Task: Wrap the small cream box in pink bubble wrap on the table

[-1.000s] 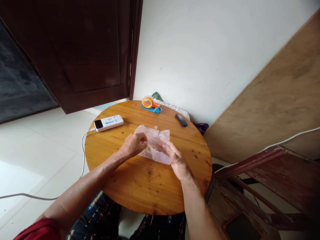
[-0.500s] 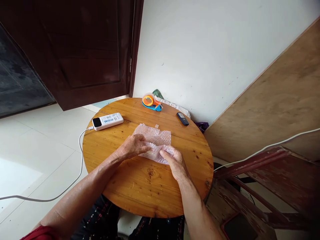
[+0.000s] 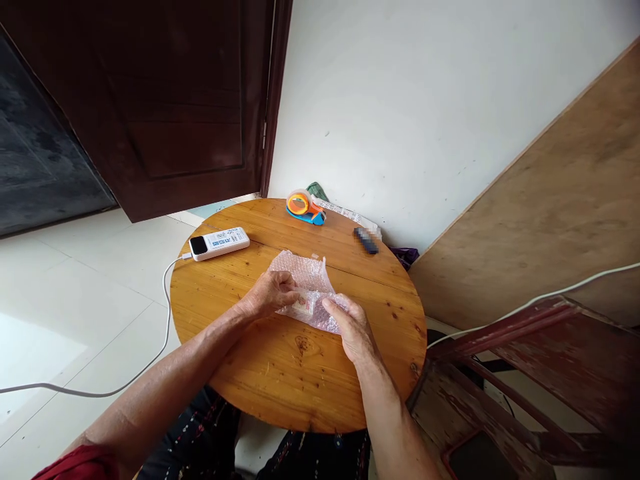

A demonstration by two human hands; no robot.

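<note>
A sheet of clear, pinkish bubble wrap lies on the round wooden table, its near part folded over. Under or within that fold shows a small flat pale item with red print; its kind I cannot make out. My left hand is closed on the wrap's left side, thumb and fingers pinching at the fold beside the printed item. At the right end, my right hand grips the folded wrap, thumb on top and fingers hidden beneath.
An orange and blue tape dispenser stands at the table's far edge. To its right lies a dark, blurred handheld object. A white device with a black screen sits at left, its white cable running off the edge. A wooden chair stands at right.
The right end of the wrap has been drawn over, and the flat printed item now shows clearly through it. Both hands stay on the wrap, nearly in place.
</note>
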